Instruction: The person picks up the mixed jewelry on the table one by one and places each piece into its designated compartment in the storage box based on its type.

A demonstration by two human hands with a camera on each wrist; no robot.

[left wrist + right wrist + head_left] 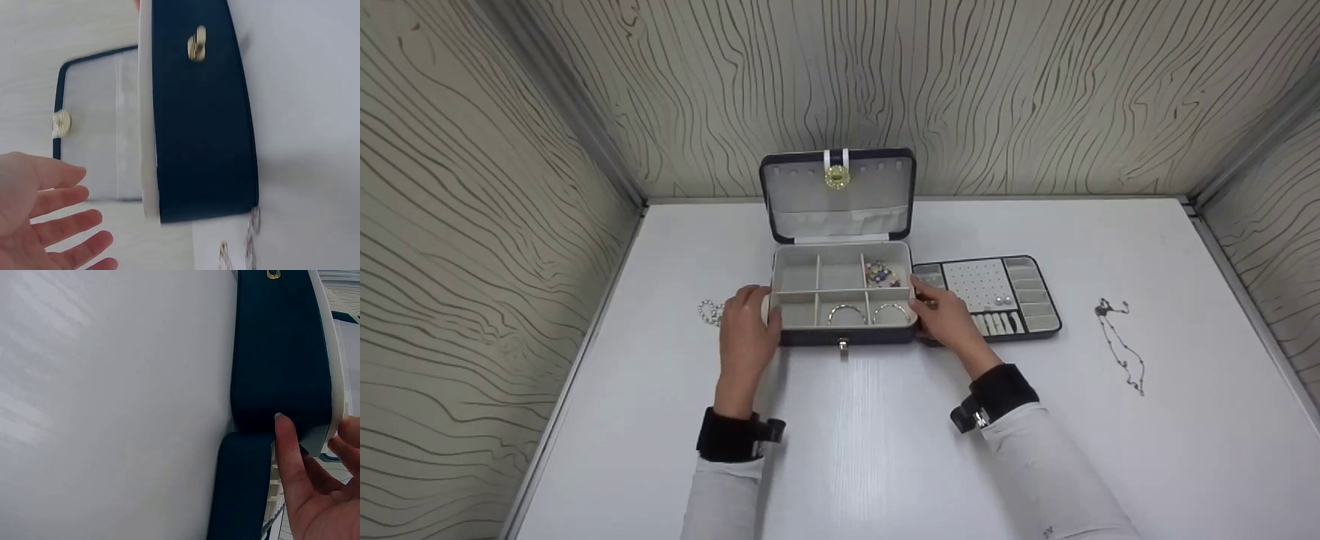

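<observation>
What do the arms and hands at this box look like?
Both the left hand and right hand are bare. Long whitish sleeves end at wide black wristbands, each with a small dark device on its inner side. The right sleeve bears a dark mark, too small to read. No cables show.

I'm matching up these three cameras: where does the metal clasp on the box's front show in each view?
Head: clasp just below the picture's centre.
Left wrist: clasp near the top, slightly right of centre.
Right wrist: clasp at the top edge, right of centre.
Shared landmark: the box's dark front.
</observation>
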